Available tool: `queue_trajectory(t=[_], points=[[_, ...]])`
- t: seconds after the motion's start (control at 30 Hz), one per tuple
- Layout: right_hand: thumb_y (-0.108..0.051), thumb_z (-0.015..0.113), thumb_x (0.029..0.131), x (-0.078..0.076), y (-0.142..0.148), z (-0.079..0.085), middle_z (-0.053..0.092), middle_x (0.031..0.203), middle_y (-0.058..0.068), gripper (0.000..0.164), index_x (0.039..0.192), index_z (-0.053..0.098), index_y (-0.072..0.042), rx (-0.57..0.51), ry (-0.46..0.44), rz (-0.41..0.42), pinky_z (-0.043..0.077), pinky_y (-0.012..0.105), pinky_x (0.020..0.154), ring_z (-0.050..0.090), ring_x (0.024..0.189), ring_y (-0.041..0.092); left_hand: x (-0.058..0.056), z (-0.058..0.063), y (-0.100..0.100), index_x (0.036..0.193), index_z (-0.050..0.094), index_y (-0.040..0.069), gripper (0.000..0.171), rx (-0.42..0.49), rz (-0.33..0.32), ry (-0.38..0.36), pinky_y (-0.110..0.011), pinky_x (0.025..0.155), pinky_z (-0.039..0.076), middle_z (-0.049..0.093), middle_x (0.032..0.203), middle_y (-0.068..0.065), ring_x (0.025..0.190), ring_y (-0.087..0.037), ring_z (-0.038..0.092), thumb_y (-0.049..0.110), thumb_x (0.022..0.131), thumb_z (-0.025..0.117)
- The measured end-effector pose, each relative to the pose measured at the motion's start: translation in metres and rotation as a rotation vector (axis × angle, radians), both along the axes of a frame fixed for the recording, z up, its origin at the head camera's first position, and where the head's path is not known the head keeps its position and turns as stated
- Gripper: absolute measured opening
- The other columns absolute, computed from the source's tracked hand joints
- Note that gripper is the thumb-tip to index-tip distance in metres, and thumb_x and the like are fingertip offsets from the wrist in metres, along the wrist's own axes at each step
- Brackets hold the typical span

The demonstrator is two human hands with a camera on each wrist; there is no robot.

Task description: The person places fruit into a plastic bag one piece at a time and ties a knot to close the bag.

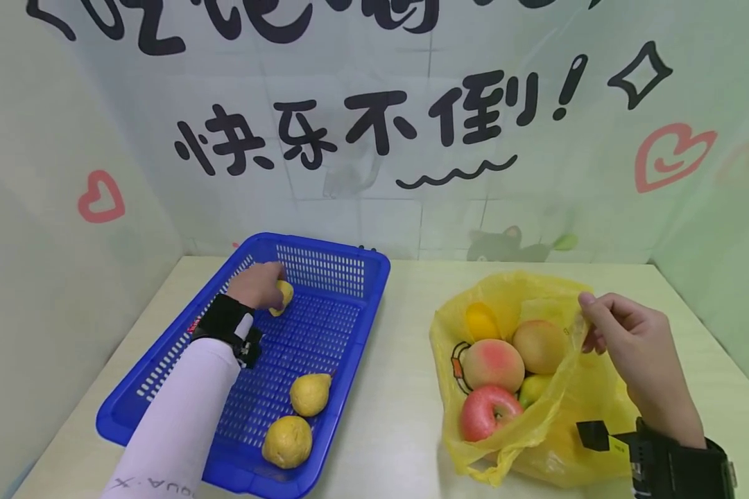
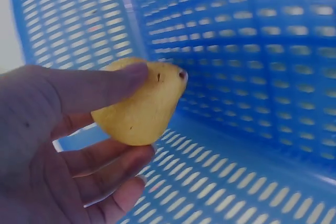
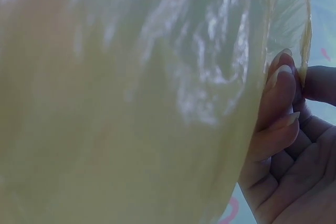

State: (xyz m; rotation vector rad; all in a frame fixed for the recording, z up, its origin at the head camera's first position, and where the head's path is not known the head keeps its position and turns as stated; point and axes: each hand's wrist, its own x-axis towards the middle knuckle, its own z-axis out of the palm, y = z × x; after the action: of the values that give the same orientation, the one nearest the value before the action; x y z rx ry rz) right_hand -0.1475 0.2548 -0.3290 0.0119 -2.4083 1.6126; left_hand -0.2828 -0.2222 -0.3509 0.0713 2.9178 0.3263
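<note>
Blue basket [image 1: 324, 270] on the left, yellow bag [image 1: 574, 443] well apart on the right. Right hand [image 1: 636, 339] is over there, fingers pinching the bag's edge. Left hand [image 1: 256, 285] is way nearer the pear [image 2: 149, 108]: knuckles up, at the basket's far end, fingers gripping it, narrow tip pointing away from the palm.

Basket [image 1: 365, 346]: moulded plastic, perforated, smooth, low sheen. Bag [image 1: 574, 454]: thin plastic film, translucent, creased, glossy along the folds. Pear [image 2: 152, 111] in hand: matt skin, lightly blemished. Apple [image 1: 479, 417]: smooth skin, glossy. Peach [image 1: 493, 367]: matt, velvety from where I stand. Table [image 1: 406, 388]: smooth top, wood-look, dull finish. Sleeve [image 1: 184, 398]: matt cloth, closely woven or knitted; I cannot tell which.
</note>
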Motion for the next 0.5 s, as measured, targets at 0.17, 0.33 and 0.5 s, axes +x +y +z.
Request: queue_trajectory(t=[0.17,0.33,0.5], points=[[-0.031,0.057,0.100,0.001,0.000,-0.003,0.058,0.063,-0.002,0.032,0.085,0.064,-0.004,0.037,-0.006,-0.010,0.047,0.025,0.058,0.057,0.060,0.019,0.006,0.018,0.000,0.130,0.053,-0.001,0.054,0.082,-0.002,-0.034,-0.048,0.080,0.053,0.062,0.119,-0.023,0.097,-0.036,0.061,0.020,0.084,0.074],[-0.031,0.056,0.100,0.000,0.000,-0.003,0.059,0.063,-0.003,0.032,0.086,0.064,-0.004,0.051,-0.004,-0.017,0.047,0.025,0.057,0.057,0.060,0.018,0.008,0.036,0.005,0.130,0.054,-0.003,0.055,0.087,-0.043,-0.034,-0.048,0.083,0.055,0.062,0.119,-0.024,0.097,-0.035,0.060,0.024,0.085,0.070],[-0.031,0.056,0.100,0.000,0.001,-0.003,0.060,0.064,-0.003,0.032,0.086,0.064,-0.004,0.041,-0.012,-0.013,0.047,0.025,0.057,0.057,0.060,0.018,0.011,0.052,0.013,0.126,0.056,-0.005,0.051,0.111,-0.072,-0.051,-0.056,0.097,0.048,0.063,0.116,-0.024,0.098,-0.034,0.060,0.021,0.084,0.067]])
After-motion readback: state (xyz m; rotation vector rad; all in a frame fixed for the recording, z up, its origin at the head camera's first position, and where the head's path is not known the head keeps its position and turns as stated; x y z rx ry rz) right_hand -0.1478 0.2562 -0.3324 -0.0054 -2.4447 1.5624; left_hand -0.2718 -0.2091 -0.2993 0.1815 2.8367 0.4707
